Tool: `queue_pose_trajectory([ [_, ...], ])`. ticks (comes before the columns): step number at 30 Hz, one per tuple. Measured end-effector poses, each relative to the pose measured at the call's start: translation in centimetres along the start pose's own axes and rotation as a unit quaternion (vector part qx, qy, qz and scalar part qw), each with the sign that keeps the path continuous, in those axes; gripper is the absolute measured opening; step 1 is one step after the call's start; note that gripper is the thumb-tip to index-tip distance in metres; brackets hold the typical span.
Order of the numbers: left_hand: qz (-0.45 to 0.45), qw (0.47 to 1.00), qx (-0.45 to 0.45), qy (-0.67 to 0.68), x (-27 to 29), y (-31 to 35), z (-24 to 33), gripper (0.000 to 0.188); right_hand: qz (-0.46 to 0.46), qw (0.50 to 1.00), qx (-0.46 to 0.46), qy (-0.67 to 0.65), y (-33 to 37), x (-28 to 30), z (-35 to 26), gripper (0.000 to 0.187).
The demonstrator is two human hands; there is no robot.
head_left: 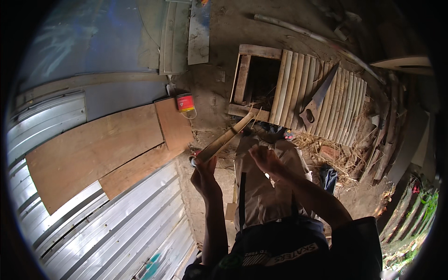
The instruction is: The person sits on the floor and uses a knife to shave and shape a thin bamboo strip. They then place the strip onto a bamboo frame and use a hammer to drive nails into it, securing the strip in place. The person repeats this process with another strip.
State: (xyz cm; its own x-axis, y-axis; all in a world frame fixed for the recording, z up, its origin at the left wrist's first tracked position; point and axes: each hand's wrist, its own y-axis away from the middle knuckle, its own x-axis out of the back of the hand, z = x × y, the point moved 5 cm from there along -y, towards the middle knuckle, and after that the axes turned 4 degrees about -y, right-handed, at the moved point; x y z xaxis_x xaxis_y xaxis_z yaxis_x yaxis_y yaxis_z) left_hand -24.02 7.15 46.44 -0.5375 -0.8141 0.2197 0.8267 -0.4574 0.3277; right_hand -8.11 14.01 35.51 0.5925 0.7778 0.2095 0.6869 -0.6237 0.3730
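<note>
My left hand (205, 176) is closed around the near end of a long tan slat (227, 141), of wood or split bamboo. It slants away to the right, its far end by the near corner of a slatted frame (293, 88). Thin splinters stick up beside that end. My right hand (266, 159) is closed above my lap, apart from the slat; whatever its fingers may hold is hidden. A handsaw (317, 100) with a wooden handle lies across the frame's slats. The frame's left part is open and dark inside.
A red paint can (185, 102) with a wire handle stands left of the frame. Plywood boards (95, 151) and corrugated metal sheets (126, 224) line the left. Straw (347, 163) and bricks litter the ground right of my legs. A long pole (308, 33) lies beyond the frame.
</note>
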Motion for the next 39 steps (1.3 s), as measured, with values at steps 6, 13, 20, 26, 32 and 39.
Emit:
queue_pose_trajectory([
  [6, -0.020, 0.999, 0.000, -0.041, 0.2, -0.7, 0.6, 0.063, 0.011, 0.985, 0.171, 0.013, 0.7, -2.1, -1.6, 0.031],
  [13, -0.029, 0.996, 0.001, -0.086, 1.3, -1.1, 1.1, 0.060, -0.014, 0.994, -0.082, -0.068, -1.0, -1.2, -1.3, 0.036],
  [20, -0.024, 0.999, 0.001, -0.030, 2.2, -1.5, 1.0, 0.061, 0.022, 0.997, -0.049, -0.057, -0.6, -4.0, 3.0, 0.044],
  [26, 0.015, 0.997, 0.078, -0.001, 4.5, -3.0, -0.3, 0.061, -0.040, 0.998, 0.009, -0.048, -0.7, -6.1, 2.8, 0.025],
  [32, 0.055, 0.995, 0.082, -0.005, 5.0, -2.0, -0.8, 0.062, -0.094, 0.986, -0.138, -0.016, -1.5, -5.2, 8.0, 0.045],
  [39, 0.033, 0.996, 0.077, 0.001, 4.3, -2.8, -0.4, 0.059, 0.037, 0.998, 0.030, 0.034, -1.8, -5.8, 10.0, 0.043],
])
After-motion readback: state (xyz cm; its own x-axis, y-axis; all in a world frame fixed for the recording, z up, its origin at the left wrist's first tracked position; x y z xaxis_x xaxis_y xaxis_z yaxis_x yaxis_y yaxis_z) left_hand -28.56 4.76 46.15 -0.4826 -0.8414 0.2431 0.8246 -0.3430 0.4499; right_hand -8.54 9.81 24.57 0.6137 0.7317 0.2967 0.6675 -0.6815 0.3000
